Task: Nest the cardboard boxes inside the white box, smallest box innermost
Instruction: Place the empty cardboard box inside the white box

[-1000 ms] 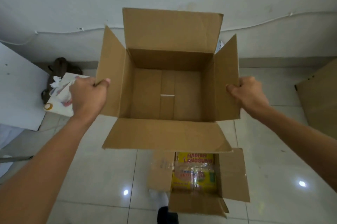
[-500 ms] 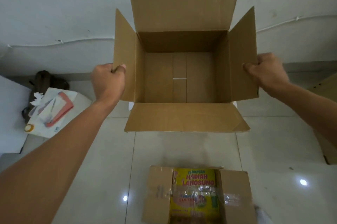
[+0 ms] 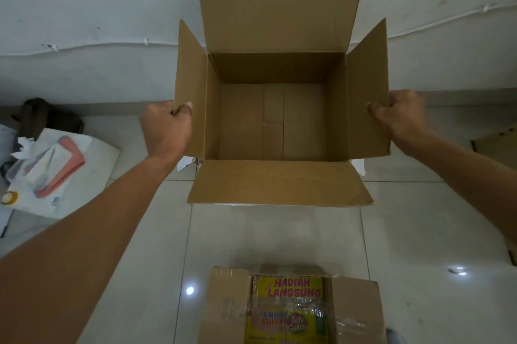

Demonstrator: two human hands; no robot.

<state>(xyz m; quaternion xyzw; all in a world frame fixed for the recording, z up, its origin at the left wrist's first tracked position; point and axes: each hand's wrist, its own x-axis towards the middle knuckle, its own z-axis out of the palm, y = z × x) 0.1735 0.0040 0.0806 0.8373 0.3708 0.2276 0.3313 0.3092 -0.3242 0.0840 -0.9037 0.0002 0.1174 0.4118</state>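
A large brown cardboard box (image 3: 277, 122) with all flaps open is held in front of me, its empty inside facing the camera. My left hand (image 3: 167, 126) grips its left side flap and my right hand (image 3: 397, 117) grips its right side flap. White edges of the white box (image 3: 359, 166) peek out beneath its near corners; most of that box is hidden. On the floor near me lies a smaller cardboard box (image 3: 293, 307) with a yellow printed label under clear tape.
A white wall with a thin cable runs behind the box. At left sit a white board (image 3: 92, 156) with papers, a pink item and a tape roll, plus a dark bag (image 3: 47, 115). Flat cardboard (image 3: 498, 142) lies at right. Glossy floor tiles surround everything.
The large box has moved away from me toward the wall and lowered, with both hands still gripping its side flaps. White edges now show beneath it. The small box appears nearer the frame's bottom.
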